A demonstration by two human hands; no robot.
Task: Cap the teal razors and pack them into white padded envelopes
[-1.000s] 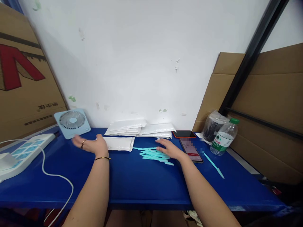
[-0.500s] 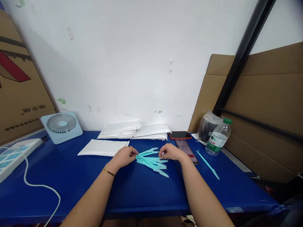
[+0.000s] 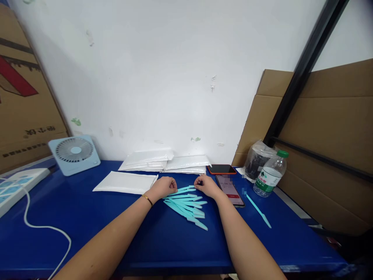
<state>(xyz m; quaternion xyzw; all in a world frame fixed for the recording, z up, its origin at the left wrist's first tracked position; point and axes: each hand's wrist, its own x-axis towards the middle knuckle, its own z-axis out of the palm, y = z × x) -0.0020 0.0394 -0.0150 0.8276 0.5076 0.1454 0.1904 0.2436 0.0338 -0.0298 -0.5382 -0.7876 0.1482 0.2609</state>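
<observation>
Several slim turquoise eyebrow razors (image 3: 186, 209) lie fanned out on the blue table, their wider ends toward the right. My left hand (image 3: 164, 187) is closed in a pinch at the left ends of the uppermost razors (image 3: 185, 189), its fingertips partly hiding them. At the right tips of those same razors, my right hand (image 3: 207, 185) pinches with thumb and fingers. A single turquoise razor (image 3: 258, 211) lies apart at the right, past the phone. The rest of the fan is spread just below both hands, touching neither.
White padded envelopes (image 3: 145, 160) are stacked by the wall, and one envelope (image 3: 124, 182) lies left of my hands. A lit phone (image 3: 233, 194), a dark phone (image 3: 222, 169) and a water bottle (image 3: 269, 175) stand right. A fan (image 3: 76, 153) and power strip (image 3: 21, 188) are left.
My left hand has shifted slightly right and up, onto the upper razors. The lower razors now lie free of it, more spread out. My right hand has moved slightly up to their tips.
</observation>
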